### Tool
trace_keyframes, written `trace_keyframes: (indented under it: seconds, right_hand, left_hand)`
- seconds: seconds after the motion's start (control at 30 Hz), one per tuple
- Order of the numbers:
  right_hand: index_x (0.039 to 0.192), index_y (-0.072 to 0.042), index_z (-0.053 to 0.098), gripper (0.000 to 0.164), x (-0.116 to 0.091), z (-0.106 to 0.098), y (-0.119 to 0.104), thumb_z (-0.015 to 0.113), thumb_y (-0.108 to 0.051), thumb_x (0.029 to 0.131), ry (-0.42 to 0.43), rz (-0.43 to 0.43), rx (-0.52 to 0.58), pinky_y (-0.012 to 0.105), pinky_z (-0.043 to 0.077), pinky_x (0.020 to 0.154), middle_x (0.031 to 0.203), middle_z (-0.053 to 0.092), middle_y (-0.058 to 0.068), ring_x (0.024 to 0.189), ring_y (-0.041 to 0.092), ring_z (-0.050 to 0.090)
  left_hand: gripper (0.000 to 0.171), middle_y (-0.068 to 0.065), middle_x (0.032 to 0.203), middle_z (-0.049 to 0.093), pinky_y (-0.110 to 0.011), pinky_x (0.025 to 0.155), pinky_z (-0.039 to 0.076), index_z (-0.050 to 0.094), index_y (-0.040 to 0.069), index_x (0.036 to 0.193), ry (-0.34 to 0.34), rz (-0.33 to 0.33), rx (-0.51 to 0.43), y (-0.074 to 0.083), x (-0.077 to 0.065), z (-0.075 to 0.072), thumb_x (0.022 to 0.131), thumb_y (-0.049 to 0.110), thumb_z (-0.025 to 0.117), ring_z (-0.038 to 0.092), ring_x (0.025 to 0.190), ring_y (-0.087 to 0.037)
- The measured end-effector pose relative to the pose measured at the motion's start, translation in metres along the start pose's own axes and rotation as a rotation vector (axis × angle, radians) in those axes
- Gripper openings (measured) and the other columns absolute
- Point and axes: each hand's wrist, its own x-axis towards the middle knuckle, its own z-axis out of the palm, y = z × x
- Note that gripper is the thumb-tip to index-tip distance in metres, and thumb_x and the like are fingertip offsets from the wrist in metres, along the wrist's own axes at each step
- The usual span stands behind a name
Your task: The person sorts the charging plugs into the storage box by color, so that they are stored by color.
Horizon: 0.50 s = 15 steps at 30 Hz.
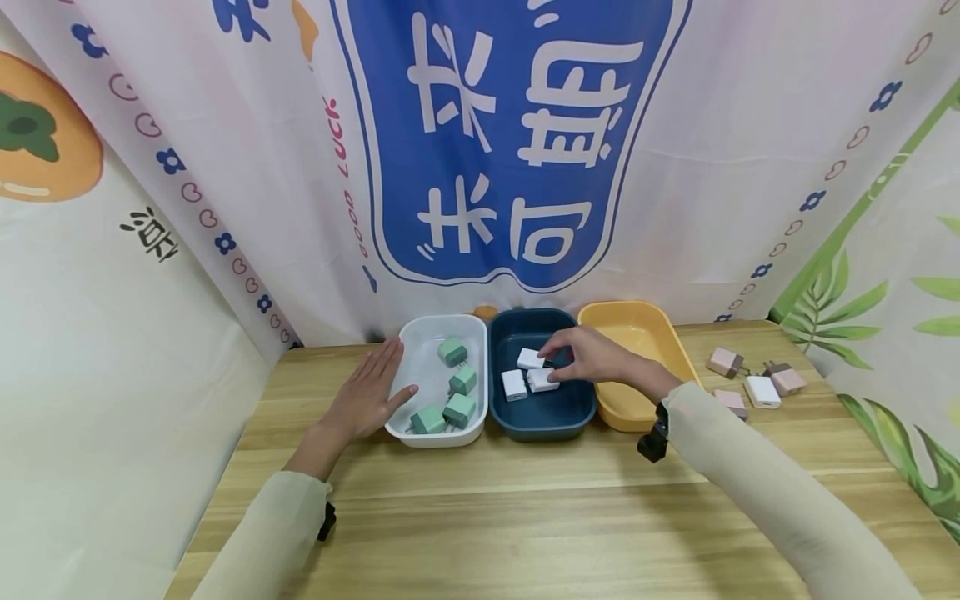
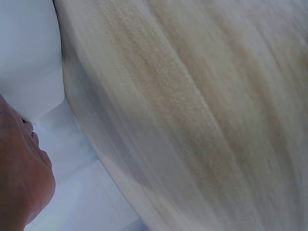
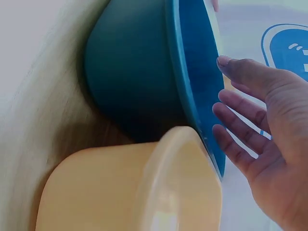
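My left hand (image 1: pixel 365 392) rests along the left rim of a white bin (image 1: pixel 411 327), fingers extended and thumb over the inside. Several green charger plugs (image 1: pixel 459 409) lie in that bin. Over the dark blue bin (image 1: pixel 542 430), my right hand (image 1: pixel 592 360) reaches down with thumb and fingers apart. Its fingertips are right by the white charger plugs (image 1: pixel 513 384) lying inside. In the right wrist view nothing shows between the fingers of this hand (image 3: pixel 269 125). The left wrist view catches only part of the left hand (image 2: pixel 24 168) beside the white bin (image 2: pixel 31 53).
A yellow bin (image 1: pixel 636 313) stands right of the blue one, partly behind my right forearm. Farther right on the wooden table (image 1: pixel 480 517) lie pink-and-brown charger plugs (image 1: pixel 725 362) and a white charger plug (image 1: pixel 762 392). A printed curtain (image 1: pixel 675 208) hangs close behind the bins.
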Motion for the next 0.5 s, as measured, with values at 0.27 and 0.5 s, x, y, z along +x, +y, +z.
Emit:
trace_keyframes:
  seconds: [0.27, 0.5]
  right_hand:
    - [0.124, -0.001, 0.077, 0.039, -0.012, -0.012, 0.000, 0.086, -0.017, 0.090, 0.018, -0.012, 0.002, 0.053, 0.062, 0.095, 0.124, 0.075, 0.013, 0.112, 0.039, 0.070]
    - [0.124, -0.003, 0.077, 0.038, -0.025, -0.023, -0.003, 0.086, -0.017, 0.090, 0.033, -0.009, -0.021, 0.052, 0.061, 0.096, 0.124, 0.076, 0.011, 0.113, 0.035, 0.069]
  left_hand:
    - [0.089, -0.015, 0.179, 0.003, -0.053, 0.133, 0.009, 0.005, 0.002, 0.169, -0.001, -0.003, -0.007, -0.001, 0.000, 0.001, 0.110, 0.059, 0.038, 0.004, 0.165, -0.033]
    - [0.089, -0.015, 0.179, 0.002, -0.054, 0.133, 0.008, 0.005, 0.002, 0.169, -0.005, -0.006, -0.009, -0.001, 0.000, 0.000, 0.110, 0.060, 0.037, 0.004, 0.165, -0.034]
